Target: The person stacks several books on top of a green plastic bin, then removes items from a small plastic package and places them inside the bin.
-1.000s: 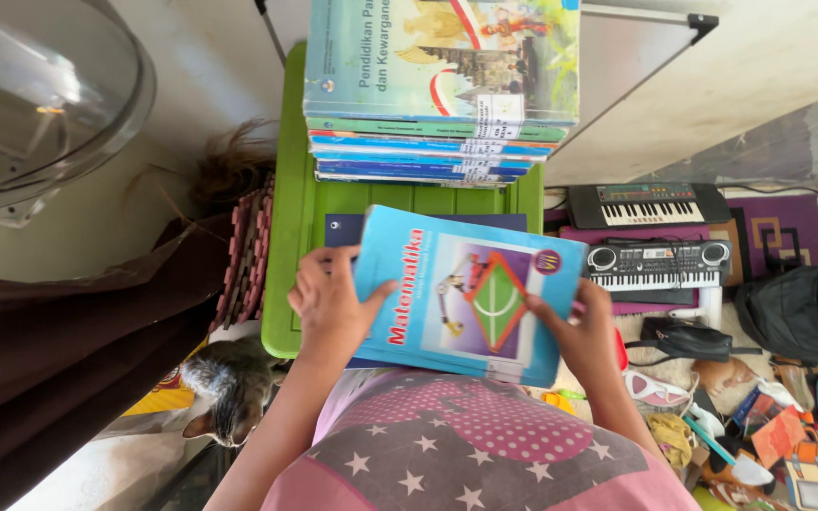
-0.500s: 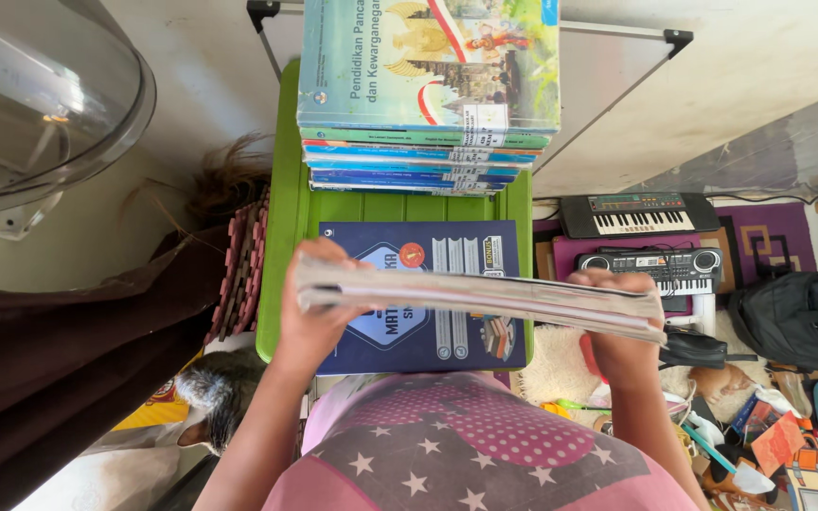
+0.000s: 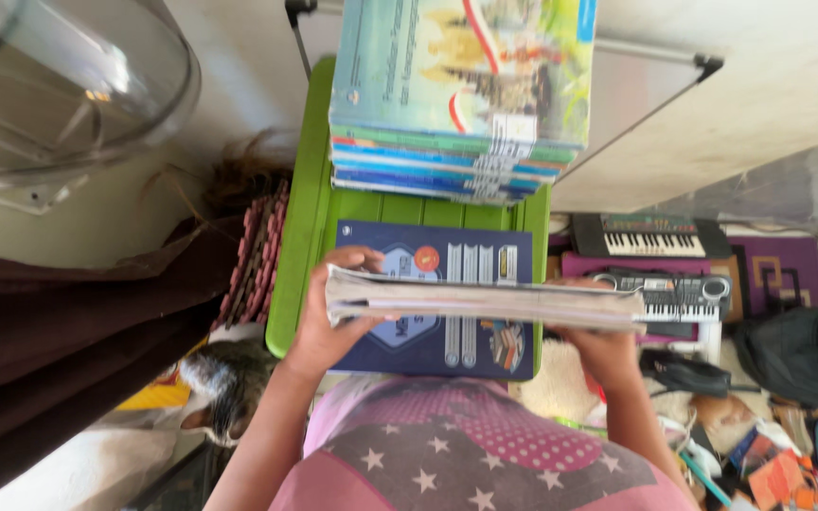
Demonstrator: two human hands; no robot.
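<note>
Both hands, left hand (image 3: 319, 326) and right hand (image 3: 603, 345), are clamping a thin book (image 3: 485, 301) edge-on between them, hovering over a dark blue book (image 3: 447, 345) on the green surface (image 3: 300, 237); a book stack (image 3: 461, 104) is crowding beyond.

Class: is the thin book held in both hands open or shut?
Shut: the thin book shows only its closed page edge, gripped at each end.

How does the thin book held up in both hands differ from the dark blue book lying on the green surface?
The thin book is held in the air, gripped by the left hand and the right hand; the dark blue book lies flat on the green plastic surface. The held book shows only its pale page edge; the dark blue book shows its cover. The held book partly hides the dark blue one. Both look similar in width.
</note>
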